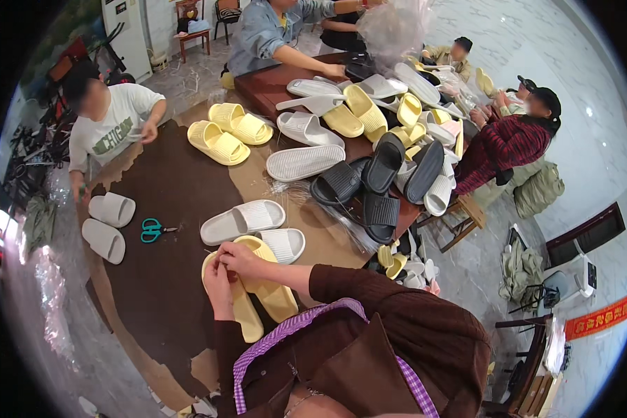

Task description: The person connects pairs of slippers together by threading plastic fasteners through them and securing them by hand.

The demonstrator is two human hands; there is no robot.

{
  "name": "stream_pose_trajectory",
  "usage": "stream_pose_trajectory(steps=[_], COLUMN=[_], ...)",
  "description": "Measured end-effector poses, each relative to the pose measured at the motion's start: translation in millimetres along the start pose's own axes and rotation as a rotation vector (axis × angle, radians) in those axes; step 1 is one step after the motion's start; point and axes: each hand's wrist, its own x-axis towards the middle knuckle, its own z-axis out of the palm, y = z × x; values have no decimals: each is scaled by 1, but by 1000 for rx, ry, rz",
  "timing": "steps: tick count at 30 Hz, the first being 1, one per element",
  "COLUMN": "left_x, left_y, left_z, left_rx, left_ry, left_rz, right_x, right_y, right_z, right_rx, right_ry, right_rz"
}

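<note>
A pair of pale yellow slide sandals lies right in front of me on the brown tabletop. Over their strap ends, my left hand and my right hand meet with fingers pinched together. Whatever sits between the fingertips is too small or hidden to make out. Just beyond my hands rests a pair of light grey slides, one partly behind my right hand. Teal-handled scissors lie to the left of these.
White slides sit at the table's left edge, yellow slides farther back. A mixed heap of black, white and yellow slides covers the right side. One co-worker stands left; others work at the far side and right. A wooden stool stands below.
</note>
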Motion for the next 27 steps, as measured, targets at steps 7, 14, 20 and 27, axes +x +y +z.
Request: stream_pose_trajectory(steps=[7,14,20,27], left_x=[7,2,3,6], left_y=[-20,-10,-5,-6], left_z=[-12,-9,-7,-7], left_rx=[112,-29,-83,-154], left_ry=[82,105,129,142], left_rz=[-57,-77,-72,-11], right_x=[6,4,2,2], right_y=[20,13,18,22], right_z=[-2,-12,-10,-7], right_rx=[-60,24,-89,-118], right_ry=[47,35,41,27], right_rz=[-67,-4,-75,-79])
